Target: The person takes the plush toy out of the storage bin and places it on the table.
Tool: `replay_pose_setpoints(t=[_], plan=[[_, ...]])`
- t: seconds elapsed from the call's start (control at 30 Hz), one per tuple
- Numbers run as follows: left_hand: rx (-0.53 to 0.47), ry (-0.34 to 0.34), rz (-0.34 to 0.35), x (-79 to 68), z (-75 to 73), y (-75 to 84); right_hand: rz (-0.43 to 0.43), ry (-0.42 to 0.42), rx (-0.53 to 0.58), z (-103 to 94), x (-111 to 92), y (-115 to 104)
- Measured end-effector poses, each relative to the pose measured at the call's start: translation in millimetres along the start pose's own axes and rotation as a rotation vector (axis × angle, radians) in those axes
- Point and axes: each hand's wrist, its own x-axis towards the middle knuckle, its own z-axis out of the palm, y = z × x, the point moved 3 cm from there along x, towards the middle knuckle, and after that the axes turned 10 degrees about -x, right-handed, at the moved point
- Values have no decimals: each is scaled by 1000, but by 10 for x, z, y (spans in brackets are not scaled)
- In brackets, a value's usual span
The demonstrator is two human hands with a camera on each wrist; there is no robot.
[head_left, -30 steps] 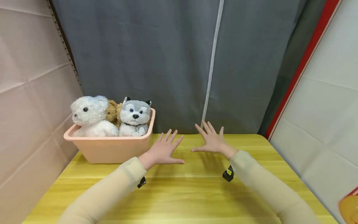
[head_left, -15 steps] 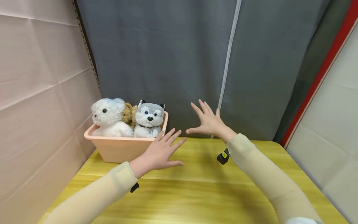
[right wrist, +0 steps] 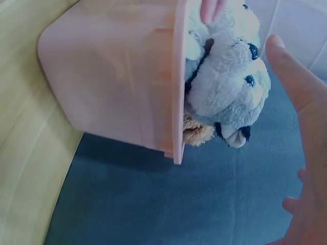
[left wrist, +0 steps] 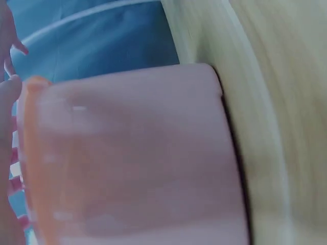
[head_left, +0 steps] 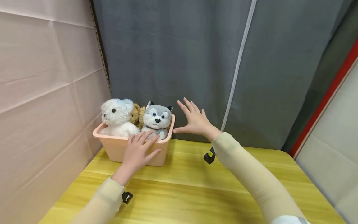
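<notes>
With twelve o'clock straight ahead of the person, a pale, creased cloth wall [head_left: 42, 68] stands at ten. Next to it, toward eleven, a smooth pink bin [head_left: 116, 151] with rounded corners and a rolled rim sits on a yellow wood-grained table [head_left: 181, 183]. A fluffy white plush toy [head_left: 117, 112] with a round black eye fills its left end, its curly pile rising above the rim. The left hand [head_left: 137, 154], in a cream sleeve, lies across the front of the bin, fingers straight and lightly spread, holding nothing; whether it touches the rim, I cannot tell. Behind, wedged between two neighbours, shows a nubbly brown plush toy [head_left: 135, 115], partly hidden. At the bin's right end sits a short-piled grey-and-white husky plush [head_left: 157, 117], upright, with black-tipped ears and a dark collar; the left hand is at its seven o'clock. At its three o'clock the right hand [head_left: 195, 122] hangs in the air, fingers fanned wide, thumb toward the toy, gripping nothing. A matte grey curtain [head_left: 184, 56] backs everything, crossed by a thin white strip [head_left: 240, 62] near one o'clock. A flat red band [head_left: 330, 93] slants at two.
</notes>
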Motion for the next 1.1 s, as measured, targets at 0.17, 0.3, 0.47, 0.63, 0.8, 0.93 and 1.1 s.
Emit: replay_pose_setpoints(t=[0.17,0.3,0.47,0.63,0.8,0.93,1.1], plan=[[-30,134,-65,-144,55,-130,-29,-27,5,25,166,-149],[-63,189,-113,-185,93,-179,-43,-18,46,73,260,-236],[-93,200,-144,-149,86,-221,-26,-13,94,141,317,-300],[-156,177,-195,-144,39,-285,9,-6,190,261,387,-386],[-219,153,-215,-135,33,-297,47,-3,281,409,471,-479],[-245,165,-192,-113,55,-282,75,-20,290,498,515,-549],[-254,187,-175,-72,71,-291,134,5,273,540,564,-631]])
